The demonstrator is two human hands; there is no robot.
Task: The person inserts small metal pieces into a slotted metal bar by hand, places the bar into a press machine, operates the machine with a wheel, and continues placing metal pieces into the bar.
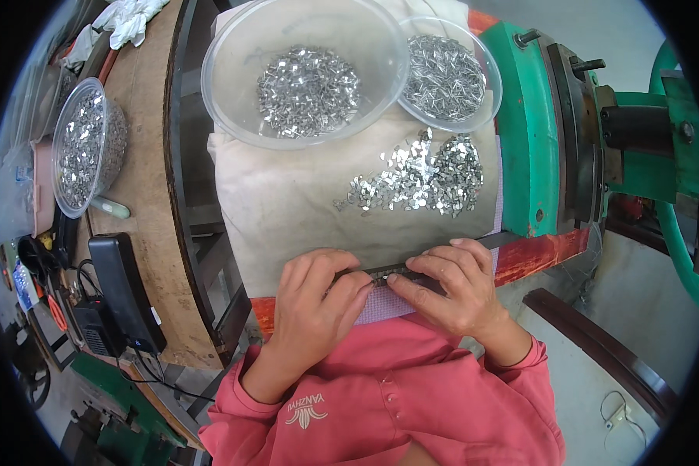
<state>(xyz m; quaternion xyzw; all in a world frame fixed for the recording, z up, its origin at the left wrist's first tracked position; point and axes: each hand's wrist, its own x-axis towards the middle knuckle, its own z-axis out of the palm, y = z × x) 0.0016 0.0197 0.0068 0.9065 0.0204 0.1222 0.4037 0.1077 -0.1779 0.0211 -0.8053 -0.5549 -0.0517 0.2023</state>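
A narrow dark metal bar (499,240) lies across the near edge of the cloth, in front of my body. My left hand (318,295) is closed on it with bent fingers, thumb and fingertips close to a few tiny shiny metal pieces (380,280). From the other side my right hand (458,293) grips the bar, its thumb at those same pieces and its fingers arched over the far side. How the pieces sit on the bar is too small to make out. Beyond my hands, a loose pile of small flat silvery pieces (423,179) is spread over the pale cloth (287,206).
Two clear plastic bowls, a large one (229,101) and a smaller one (495,93), hold metal parts at the back. A green machine (524,147) stands at right. On the wooden table (144,186) at left are another filled bowl (116,140) and a black box-shaped device (124,287).
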